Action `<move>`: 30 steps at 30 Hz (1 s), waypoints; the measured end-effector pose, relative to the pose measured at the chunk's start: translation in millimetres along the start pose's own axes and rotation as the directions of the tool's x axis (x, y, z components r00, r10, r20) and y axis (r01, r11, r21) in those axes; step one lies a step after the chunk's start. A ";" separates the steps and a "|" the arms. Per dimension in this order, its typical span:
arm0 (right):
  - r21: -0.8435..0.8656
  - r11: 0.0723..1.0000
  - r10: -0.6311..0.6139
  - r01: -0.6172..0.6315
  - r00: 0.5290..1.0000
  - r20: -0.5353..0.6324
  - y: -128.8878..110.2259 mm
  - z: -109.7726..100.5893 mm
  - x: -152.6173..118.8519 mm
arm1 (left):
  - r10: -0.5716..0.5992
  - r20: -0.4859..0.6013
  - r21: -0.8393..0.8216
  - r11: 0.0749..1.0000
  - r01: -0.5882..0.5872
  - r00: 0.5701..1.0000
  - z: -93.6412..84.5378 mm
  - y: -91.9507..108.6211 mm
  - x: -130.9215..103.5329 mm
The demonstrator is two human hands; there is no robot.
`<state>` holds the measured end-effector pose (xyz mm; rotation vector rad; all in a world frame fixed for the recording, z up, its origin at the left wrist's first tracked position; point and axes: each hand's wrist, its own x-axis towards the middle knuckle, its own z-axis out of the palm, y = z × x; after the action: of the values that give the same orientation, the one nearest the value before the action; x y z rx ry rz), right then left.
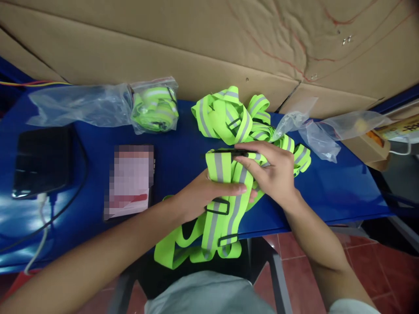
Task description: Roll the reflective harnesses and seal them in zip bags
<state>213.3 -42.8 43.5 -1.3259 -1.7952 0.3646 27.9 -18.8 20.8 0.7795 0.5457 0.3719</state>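
Note:
My left hand point(209, 192) is closed round a neon-yellow reflective strap point(240, 196) with a grey stripe, its thumb lying across two parallel lengths. My right hand point(271, 170) pinches a black buckle point(240, 152) at the strap's upper end. Two black slide adjusters point(218, 206) sit on the lengths below my left hand. The strap's lower loops hang past the table's front edge, over my lap. Behind my hands lies a heap of similar straps point(225, 114), partly hidden by my right hand.
A clear bag of folded straps point(155, 109) stands at the back, beside an empty plastic bag point(81, 104). More crumpled bags point(322, 139) lie at the back right. On the blue table point(183, 161) are a phone with a blurred screen point(129, 183) and a black device with cables point(42, 161).

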 end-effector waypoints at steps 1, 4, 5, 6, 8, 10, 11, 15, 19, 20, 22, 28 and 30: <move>0.023 0.999 0.048 -0.048 0.999 -0.008 -1.7 -1.1 0.6 | 0.008 -0.003 0.018 1.000 -0.007 1.000 -0.4 -0.5 0.1; 0.154 0.951 0.271 -0.270 0.962 0.011 -2.2 -4.5 2.2 | 0.093 -0.012 0.214 0.973 -0.089 0.996 -4.4 -0.2 1.9; 0.218 0.912 0.347 -0.347 0.937 0.040 -0.7 -4.7 2.5 | 0.128 -0.017 0.279 0.953 -0.118 0.992 -6.0 0.1 2.9; 0.282 0.863 0.413 -0.418 0.907 0.081 1.3 -4.2 2.7 | 0.157 -0.021 0.327 0.934 -0.142 0.987 -7.4 0.4 3.9; 0.395 0.748 0.513 -0.533 0.842 0.167 5.8 -1.9 3.5 | 0.180 -0.037 0.353 0.923 -0.156 0.983 -9.2 1.0 5.4; 0.483 0.632 0.577 -0.606 0.784 0.228 9.3 0.6 5.0 | 0.156 -0.036 0.288 0.948 -0.139 0.987 -9.4 2.1 5.5; 0.518 0.580 0.599 -0.629 0.760 0.251 10.3 1.7 6.0 | 0.129 -0.014 0.232 0.965 -0.123 0.991 -9.1 3.1 5.0; 0.564 0.453 0.640 -0.690 0.692 0.333 12.2 5.1 9.6 | 0.032 0.118 0.044 0.998 -0.038 0.993 -7.6 8.1 1.7; 0.489 0.507 0.618 -0.710 0.695 0.368 15.3 8.4 9.8 | 0.024 0.117 -0.012 1.000 -0.022 0.993 -6.1 6.1 0.6; 0.452 0.583 0.589 -0.675 0.734 0.337 15.9 8.8 9.5 | 0.037 0.078 -0.008 0.999 -0.036 0.996 -5.8 4.0 1.1; 0.310 0.813 0.457 -0.493 0.870 0.184 16.3 8.4 8.7 | 0.053 -0.007 0.030 0.998 -0.053 0.999 -5.9 -0.4 2.8; 0.077 0.988 0.112 -0.132 0.968 0.226 11.9 0.5 6.0 | 0.098 -0.001 0.153 0.983 -0.097 0.995 -13.7 2.3 4.4; 0.197 0.932 0.230 -0.304 0.917 0.325 11.0 -3.7 6.4 | 0.085 0.084 0.187 0.977 -0.099 0.993 -15.7 6.3 2.6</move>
<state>222.7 -33.8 41.3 -1.3978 -1.7364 0.9526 20.0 -4.6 15.5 1.0028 0.4796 0.3774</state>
